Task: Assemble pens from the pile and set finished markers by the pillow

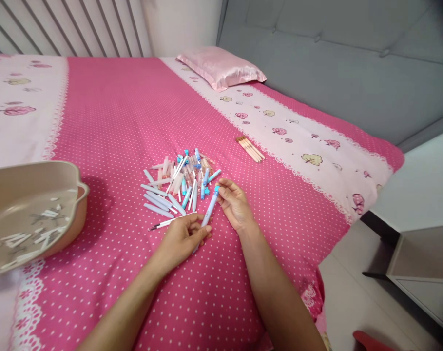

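Note:
Between my hands is a pale blue pen (209,210) with a brighter blue top end, tilted up to the right. My left hand (184,236) is closed round its lower part. At the upper end, the fingers of my right hand (235,202) pinch the blue tip. Just beyond lies a loose pile of pen parts (186,170): pink, white and clear pieces, several with blue ends. Several grey-blue pen barrels (157,200) lie at the pile's left side. Close to my left hand, a thin white refill with a dark tip (163,224) rests on the bedspread.
A beige basin (73,209) at the left holds small white pieces. A neat row of finished-looking pale pens (251,150) lies beyond my right hand. Farther back are a pink pillow (221,68) and a grey headboard (316,63). The pink dotted bedspread (126,112) drops off at the right.

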The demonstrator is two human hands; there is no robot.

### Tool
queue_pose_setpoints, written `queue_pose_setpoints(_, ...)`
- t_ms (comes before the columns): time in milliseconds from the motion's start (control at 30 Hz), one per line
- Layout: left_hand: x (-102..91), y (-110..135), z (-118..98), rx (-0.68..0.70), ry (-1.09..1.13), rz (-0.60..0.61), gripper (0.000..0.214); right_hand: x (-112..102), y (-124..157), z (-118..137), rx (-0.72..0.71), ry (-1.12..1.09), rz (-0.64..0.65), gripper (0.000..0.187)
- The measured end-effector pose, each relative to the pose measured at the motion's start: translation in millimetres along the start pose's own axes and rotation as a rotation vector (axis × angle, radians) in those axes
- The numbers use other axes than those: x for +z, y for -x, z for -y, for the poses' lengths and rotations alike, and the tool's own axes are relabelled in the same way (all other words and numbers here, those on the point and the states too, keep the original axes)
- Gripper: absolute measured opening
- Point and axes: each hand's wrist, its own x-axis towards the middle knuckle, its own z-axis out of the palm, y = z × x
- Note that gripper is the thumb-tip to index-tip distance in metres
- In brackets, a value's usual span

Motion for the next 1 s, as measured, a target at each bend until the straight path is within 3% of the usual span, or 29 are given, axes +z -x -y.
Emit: queue_pose_setpoints(1000, 1.6, 0.9, -3.4, -0.003, -0.030, 0.006, 0.026, 1.7, 1.6, 0.9, 0.019, -0.043, 0.015, 0.025)
